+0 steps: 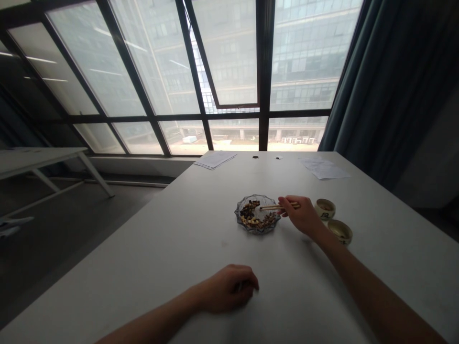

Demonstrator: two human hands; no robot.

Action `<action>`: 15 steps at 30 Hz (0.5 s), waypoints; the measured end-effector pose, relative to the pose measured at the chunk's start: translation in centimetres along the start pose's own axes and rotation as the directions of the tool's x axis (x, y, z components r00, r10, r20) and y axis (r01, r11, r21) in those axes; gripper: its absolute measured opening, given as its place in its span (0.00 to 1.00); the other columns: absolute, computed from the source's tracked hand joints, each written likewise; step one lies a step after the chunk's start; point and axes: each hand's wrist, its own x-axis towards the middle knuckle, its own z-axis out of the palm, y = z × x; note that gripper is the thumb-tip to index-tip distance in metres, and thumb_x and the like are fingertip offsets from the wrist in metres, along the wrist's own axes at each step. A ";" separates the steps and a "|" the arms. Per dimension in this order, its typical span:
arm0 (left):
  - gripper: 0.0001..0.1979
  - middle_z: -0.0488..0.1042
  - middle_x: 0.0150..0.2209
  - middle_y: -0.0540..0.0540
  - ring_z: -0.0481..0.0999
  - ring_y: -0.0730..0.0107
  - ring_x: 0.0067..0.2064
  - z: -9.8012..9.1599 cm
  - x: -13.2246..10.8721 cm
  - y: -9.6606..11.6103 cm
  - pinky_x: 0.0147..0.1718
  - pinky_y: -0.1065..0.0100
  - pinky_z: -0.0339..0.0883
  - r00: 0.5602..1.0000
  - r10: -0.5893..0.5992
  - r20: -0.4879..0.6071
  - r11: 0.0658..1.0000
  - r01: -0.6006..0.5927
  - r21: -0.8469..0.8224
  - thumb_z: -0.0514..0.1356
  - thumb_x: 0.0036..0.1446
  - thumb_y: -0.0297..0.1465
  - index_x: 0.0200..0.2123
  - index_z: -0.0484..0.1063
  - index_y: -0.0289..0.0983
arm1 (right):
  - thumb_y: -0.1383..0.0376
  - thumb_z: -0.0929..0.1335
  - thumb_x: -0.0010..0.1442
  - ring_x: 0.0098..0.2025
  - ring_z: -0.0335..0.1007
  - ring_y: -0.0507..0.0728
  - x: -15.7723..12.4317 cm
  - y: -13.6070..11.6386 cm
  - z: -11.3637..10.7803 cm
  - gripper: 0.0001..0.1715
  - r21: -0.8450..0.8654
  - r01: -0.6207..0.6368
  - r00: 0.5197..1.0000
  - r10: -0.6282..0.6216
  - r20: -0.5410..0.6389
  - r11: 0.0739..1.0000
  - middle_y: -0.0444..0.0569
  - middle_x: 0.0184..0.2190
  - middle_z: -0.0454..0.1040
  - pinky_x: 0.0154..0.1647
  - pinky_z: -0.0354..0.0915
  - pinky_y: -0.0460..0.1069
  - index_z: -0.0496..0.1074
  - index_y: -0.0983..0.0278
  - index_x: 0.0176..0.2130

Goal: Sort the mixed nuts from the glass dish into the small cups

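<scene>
My right hand (pixel 299 212) is closed around a pair of chopsticks (pixel 271 208). Their tips point left, over a clear scalloped glass dish (pixel 238 224). Dark and pale pieces like nuts, beans or seeds (pixel 254 220) lie in the dish around a bare patch; their exact kinds are too small to tell. Whether the tips pinch a piece I cannot tell. Just right of this hand stand two small ceramic cups, a far cup (pixel 326 215) with a dark mark and a near cup (pixel 344 234), each with a little inside. My left hand (pixel 233 287) rests on the table, fingers curled, holding nothing visible.
The white table (pixel 172 267) runs toward the windows. Paper sheets lie at its far left (pixel 215 160) and more papers (pixel 322 168) at its far right. Two round holes sit near the far edge. A blue curtain (pixel 373 105) hangs right; another table (pixel 43 160) stands left.
</scene>
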 end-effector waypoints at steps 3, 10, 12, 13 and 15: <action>0.12 0.75 0.35 0.48 0.71 0.72 0.32 0.0 0.0 0.0 0.34 0.73 0.66 1.000 0.005 0.003 1.000 -0.005 0.008 0.58 0.57 0.23 0.42 0.78 0.37 | 0.48 0.66 0.67 0.27 0.80 0.60 0.0 -0.1 -0.2 0.26 0.001 0.000 1.000 0.000 0.000 1.000 0.51 0.25 0.81 0.30 0.72 0.50 0.77 0.64 0.30; 0.12 0.76 0.35 0.48 0.72 0.72 0.34 0.1 0.0 -0.3 0.36 0.73 0.66 1.000 0.019 -0.001 1.000 -0.019 0.009 0.58 0.57 0.22 0.43 0.77 0.37 | 0.48 0.66 0.67 0.26 0.80 0.60 0.3 0.8 -0.2 0.25 0.000 0.002 1.000 -0.002 -0.016 1.000 0.51 0.24 0.81 0.29 0.72 0.50 0.77 0.64 0.30; 0.12 0.75 0.35 0.49 0.71 0.72 0.33 0.1 0.0 -0.3 0.35 0.73 0.66 1.000 0.017 -0.002 1.000 -0.017 0.011 0.58 0.57 0.22 0.42 0.77 0.37 | 0.48 0.66 0.67 0.26 0.80 0.60 0.3 1.0 -0.2 0.25 -0.004 0.000 1.000 0.000 -0.025 1.000 0.51 0.24 0.81 0.29 0.72 0.50 0.76 0.64 0.30; 0.12 0.75 0.35 0.49 0.71 0.72 0.33 0.1 0.0 -0.3 0.35 0.74 0.66 1.000 0.018 -0.003 1.000 -0.017 0.012 0.58 0.57 0.22 0.42 0.78 0.37 | 0.48 0.67 0.67 0.26 0.80 0.60 0.4 1.0 -0.2 0.25 -0.004 -0.002 1.000 0.002 -0.029 1.000 0.51 0.24 0.81 0.29 0.72 0.50 0.76 0.63 0.29; 0.12 0.75 0.34 0.49 0.71 0.72 0.33 0.1 0.0 -0.3 0.35 0.74 0.66 1.000 0.023 -0.005 1.000 -0.023 0.008 0.58 0.57 0.22 0.42 0.78 0.36 | 0.48 0.67 0.66 0.26 0.80 0.60 0.4 1.1 -0.2 0.25 0.001 -0.005 0.999 0.005 -0.038 1.000 0.50 0.23 0.81 0.28 0.72 0.50 0.75 0.63 0.27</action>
